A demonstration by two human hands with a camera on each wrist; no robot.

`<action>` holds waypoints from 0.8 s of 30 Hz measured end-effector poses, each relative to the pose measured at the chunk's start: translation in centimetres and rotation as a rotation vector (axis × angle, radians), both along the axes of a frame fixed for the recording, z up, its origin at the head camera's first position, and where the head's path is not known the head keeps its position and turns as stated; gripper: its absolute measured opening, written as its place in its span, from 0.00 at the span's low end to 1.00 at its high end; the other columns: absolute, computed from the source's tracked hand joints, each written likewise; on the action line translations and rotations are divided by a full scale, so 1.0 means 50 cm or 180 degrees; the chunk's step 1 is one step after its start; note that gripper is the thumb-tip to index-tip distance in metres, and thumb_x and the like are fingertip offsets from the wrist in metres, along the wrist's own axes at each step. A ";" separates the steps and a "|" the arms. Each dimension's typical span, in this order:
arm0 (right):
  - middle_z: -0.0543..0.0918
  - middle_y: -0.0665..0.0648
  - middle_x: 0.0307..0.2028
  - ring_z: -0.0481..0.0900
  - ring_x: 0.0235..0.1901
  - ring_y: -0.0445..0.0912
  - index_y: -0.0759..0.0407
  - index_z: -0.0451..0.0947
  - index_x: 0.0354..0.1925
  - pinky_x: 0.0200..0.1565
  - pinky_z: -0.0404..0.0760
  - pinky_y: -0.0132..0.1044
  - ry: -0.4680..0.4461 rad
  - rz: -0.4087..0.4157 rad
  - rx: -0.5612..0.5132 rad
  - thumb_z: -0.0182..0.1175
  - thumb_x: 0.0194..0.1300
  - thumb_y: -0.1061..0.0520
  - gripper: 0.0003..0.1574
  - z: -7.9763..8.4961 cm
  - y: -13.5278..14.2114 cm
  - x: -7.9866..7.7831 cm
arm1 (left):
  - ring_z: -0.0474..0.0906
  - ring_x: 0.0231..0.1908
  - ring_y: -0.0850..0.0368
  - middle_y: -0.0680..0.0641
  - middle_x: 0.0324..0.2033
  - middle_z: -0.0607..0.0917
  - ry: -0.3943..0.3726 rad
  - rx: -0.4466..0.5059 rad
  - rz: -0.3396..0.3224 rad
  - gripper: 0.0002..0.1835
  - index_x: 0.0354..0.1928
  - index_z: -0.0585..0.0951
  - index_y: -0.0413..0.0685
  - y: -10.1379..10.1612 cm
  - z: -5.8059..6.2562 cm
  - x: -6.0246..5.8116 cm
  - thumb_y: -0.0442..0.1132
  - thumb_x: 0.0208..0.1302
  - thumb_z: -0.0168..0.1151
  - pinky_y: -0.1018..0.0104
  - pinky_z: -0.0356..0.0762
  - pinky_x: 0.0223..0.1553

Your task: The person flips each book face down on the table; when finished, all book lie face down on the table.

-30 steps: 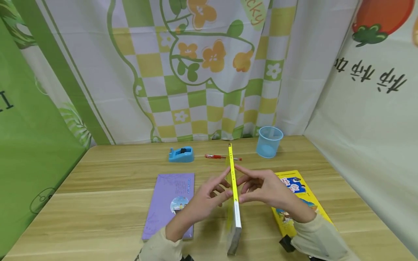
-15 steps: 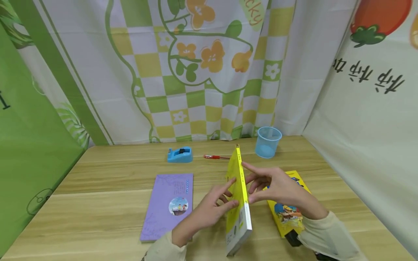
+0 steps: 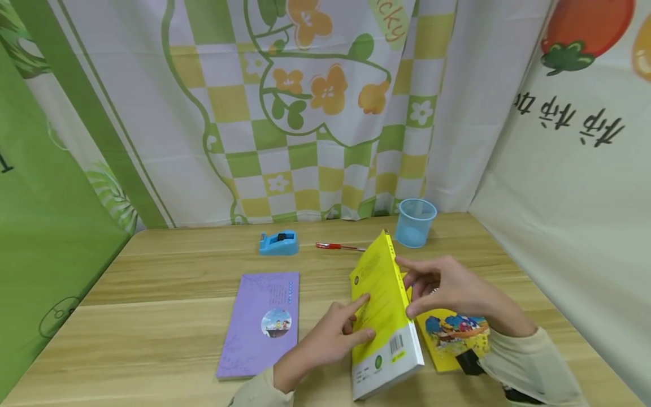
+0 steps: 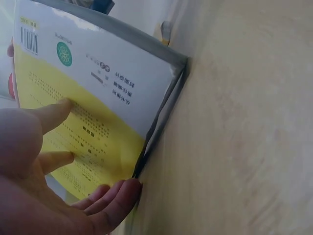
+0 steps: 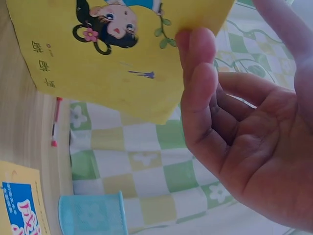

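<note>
A yellow book point(image 3: 378, 302) with a white band at its bottom stands on its page edge, spine up and leaning right. Its back cover faces left; its front cover point(image 5: 110, 73), with a cartoon girl, shows in the right wrist view. My left hand point(image 3: 325, 339) touches the back cover with extended index finger and thumb. In the left wrist view, other fingers point(image 4: 117, 205) of it lie by the book's lower edge, near the table. My right hand point(image 3: 452, 288) is on the other side, index finger and thumb spread apart along the spine, other fingers bent near the front cover.
A purple book point(image 3: 259, 325) lies flat at left. Another yellow book point(image 3: 452, 333) lies under the right forearm, partly hidden. Behind are a blue tape dispenser point(image 3: 278, 243), a red pen point(image 3: 335, 246) and a blue mesh cup point(image 3: 414, 223). Curtains close off the wooden table's point(image 3: 168, 294) back and sides.
The standing book has turned and tilted to the right, so its back cover now shows. My right hand has moved right with the spine; the left hand has followed slightly right and down.
</note>
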State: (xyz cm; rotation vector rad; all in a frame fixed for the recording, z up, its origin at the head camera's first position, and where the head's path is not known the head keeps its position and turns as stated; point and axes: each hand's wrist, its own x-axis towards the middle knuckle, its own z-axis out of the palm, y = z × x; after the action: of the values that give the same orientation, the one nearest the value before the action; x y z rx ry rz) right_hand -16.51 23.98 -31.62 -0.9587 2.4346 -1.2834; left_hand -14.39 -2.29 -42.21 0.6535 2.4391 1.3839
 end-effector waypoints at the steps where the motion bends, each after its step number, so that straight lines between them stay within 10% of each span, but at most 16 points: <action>1: 0.83 0.61 0.42 0.82 0.33 0.39 0.78 0.59 0.71 0.39 0.84 0.33 -0.0027 -0.0004 0.0032 0.76 0.56 0.56 0.56 0.002 0.003 0.000 | 0.67 0.36 0.56 0.43 0.44 0.69 -0.0035 -0.0040 0.0044 0.36 0.77 0.63 0.57 0.001 -0.001 0.002 0.51 0.70 0.62 0.72 0.67 0.33; 24: 0.80 0.55 0.33 0.77 0.29 0.41 0.83 0.55 0.70 0.31 0.79 0.30 -0.0574 -0.0043 0.0795 0.80 0.48 0.57 0.64 -0.025 0.013 -0.028 | 0.62 0.46 0.52 0.46 0.45 0.66 0.0264 -0.1049 0.0647 0.34 0.72 0.72 0.61 0.012 0.010 0.017 0.55 0.64 0.66 0.66 0.63 0.36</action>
State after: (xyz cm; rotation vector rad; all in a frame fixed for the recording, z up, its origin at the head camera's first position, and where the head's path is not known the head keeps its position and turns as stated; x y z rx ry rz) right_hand -17.90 24.61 -32.86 -0.7282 2.3914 -0.9914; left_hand -13.55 -1.71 -41.70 0.4004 2.7766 0.9966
